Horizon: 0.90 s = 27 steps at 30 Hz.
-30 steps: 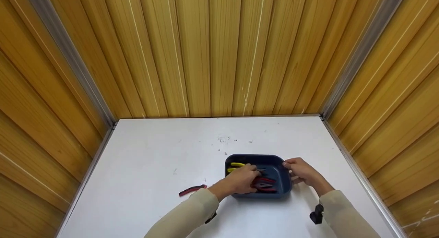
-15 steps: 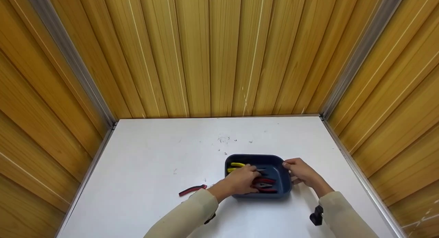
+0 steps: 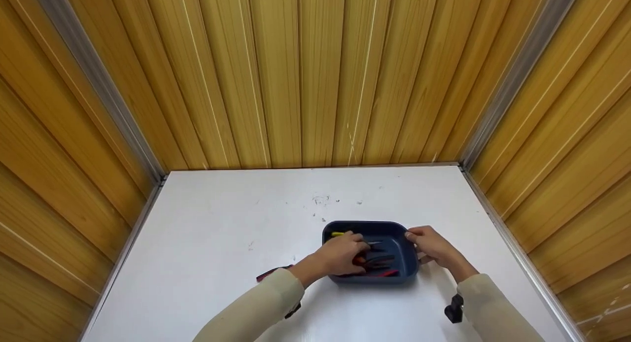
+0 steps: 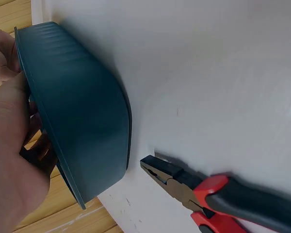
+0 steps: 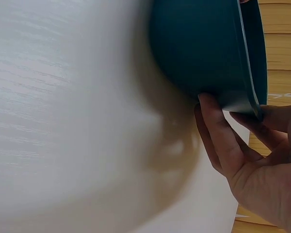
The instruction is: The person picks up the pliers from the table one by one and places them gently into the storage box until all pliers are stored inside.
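My left hand reaches over the near left side of a dark blue plastic bin, its fingers curled inside. It grips dark pliers by the handle end, mostly hidden under the palm; in the left wrist view only a dark bit shows between the fingers. A red handle lies by the bin's near wall, and a yellow-handled tool at its far left. With thumb and fingers, my right hand pinches the bin's right rim. Red-and-black pliers lie on the table outside the bin.
The white table has dark scuffs beyond the bin. Wood-patterned walls with metal corner strips enclose its back and both sides.
My left hand has shifted slightly left within the bin, and the tools beneath it have moved. It now covers one yellow handle. The right hand stays at the rim.
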Each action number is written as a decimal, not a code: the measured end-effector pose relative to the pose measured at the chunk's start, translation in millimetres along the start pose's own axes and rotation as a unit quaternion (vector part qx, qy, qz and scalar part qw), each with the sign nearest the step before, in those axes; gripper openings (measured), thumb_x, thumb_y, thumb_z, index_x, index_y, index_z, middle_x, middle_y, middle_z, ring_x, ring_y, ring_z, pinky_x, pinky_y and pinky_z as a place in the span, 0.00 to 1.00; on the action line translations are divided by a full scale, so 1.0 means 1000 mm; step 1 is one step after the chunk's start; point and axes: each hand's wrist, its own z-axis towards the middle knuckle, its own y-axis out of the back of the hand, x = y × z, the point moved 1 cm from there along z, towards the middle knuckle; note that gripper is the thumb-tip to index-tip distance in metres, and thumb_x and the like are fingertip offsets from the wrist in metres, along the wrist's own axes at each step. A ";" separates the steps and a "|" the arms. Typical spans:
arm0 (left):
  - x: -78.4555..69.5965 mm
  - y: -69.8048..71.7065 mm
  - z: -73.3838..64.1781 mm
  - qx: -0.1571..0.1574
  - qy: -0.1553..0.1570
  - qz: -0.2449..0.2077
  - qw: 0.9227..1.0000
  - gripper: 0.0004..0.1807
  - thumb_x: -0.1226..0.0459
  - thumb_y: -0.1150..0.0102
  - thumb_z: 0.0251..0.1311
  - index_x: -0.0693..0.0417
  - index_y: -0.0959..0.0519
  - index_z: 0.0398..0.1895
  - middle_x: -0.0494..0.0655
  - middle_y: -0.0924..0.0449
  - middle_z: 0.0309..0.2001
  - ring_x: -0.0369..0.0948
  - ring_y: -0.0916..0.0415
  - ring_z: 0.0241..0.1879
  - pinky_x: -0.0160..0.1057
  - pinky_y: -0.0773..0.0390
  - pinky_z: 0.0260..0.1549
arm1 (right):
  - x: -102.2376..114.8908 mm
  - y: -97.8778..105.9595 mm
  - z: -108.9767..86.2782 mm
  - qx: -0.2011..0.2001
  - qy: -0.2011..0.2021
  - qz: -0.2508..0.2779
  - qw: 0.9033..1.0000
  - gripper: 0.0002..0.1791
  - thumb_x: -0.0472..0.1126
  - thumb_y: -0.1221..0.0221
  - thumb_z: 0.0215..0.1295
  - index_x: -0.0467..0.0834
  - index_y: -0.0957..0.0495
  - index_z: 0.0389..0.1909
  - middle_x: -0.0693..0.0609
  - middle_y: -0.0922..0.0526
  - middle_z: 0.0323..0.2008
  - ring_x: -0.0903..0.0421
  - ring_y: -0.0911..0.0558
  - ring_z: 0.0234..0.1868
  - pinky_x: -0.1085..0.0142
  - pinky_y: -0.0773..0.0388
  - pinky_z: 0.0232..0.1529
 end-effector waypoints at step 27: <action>0.035 0.038 -0.029 0.011 0.013 0.017 1.000 0.34 0.42 0.30 0.65 0.50 0.20 0.67 0.44 0.21 0.59 0.42 0.25 0.54 0.39 0.21 0.53 | -0.003 -0.002 0.001 -0.008 0.001 -0.008 1.000 0.22 0.43 0.50 0.84 0.30 0.23 0.64 0.39 0.17 0.47 0.49 0.13 0.39 0.55 0.14 0.29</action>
